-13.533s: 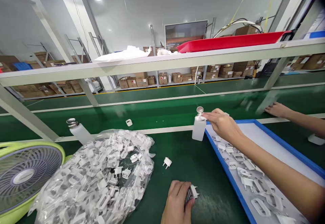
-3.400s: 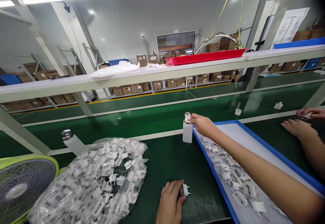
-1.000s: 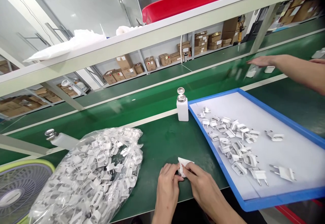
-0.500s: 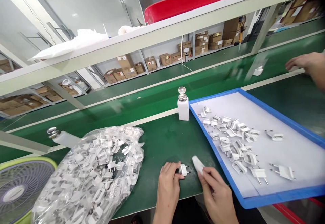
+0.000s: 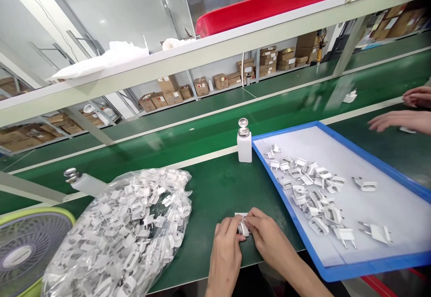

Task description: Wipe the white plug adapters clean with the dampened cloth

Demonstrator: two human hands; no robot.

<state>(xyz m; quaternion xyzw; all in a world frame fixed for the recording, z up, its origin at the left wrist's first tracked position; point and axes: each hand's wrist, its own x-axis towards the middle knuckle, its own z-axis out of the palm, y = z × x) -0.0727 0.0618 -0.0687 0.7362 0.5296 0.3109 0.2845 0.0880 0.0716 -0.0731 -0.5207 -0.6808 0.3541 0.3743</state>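
Observation:
Near the front edge of the green table, my left hand (image 5: 226, 247) grips a small white plug piece (image 5: 243, 228) between thumb and fingers. My right hand (image 5: 266, 234) is closed on a white cloth (image 5: 240, 214), which lies against the plug piece. Both hands meet there, and the fingers cover part of it. To the left, a clear plastic bag (image 5: 101, 238) holds several white plug pieces. On the right, a blue-rimmed tray (image 5: 370, 153) carries several more, most with two pins showing.
A white pump bottle (image 5: 244, 148) stands beyond my hands, and another bottle (image 5: 88, 183) leans behind the bag. A fan (image 5: 20, 254) is at the lower left. Another person's hands (image 5: 397, 119) are at the right edge. A shelf rail (image 5: 215, 45) crosses above.
My right hand has moved left with the cloth, bringing it to the plug piece in my left hand. A second hand of the other person has come into view at the right.

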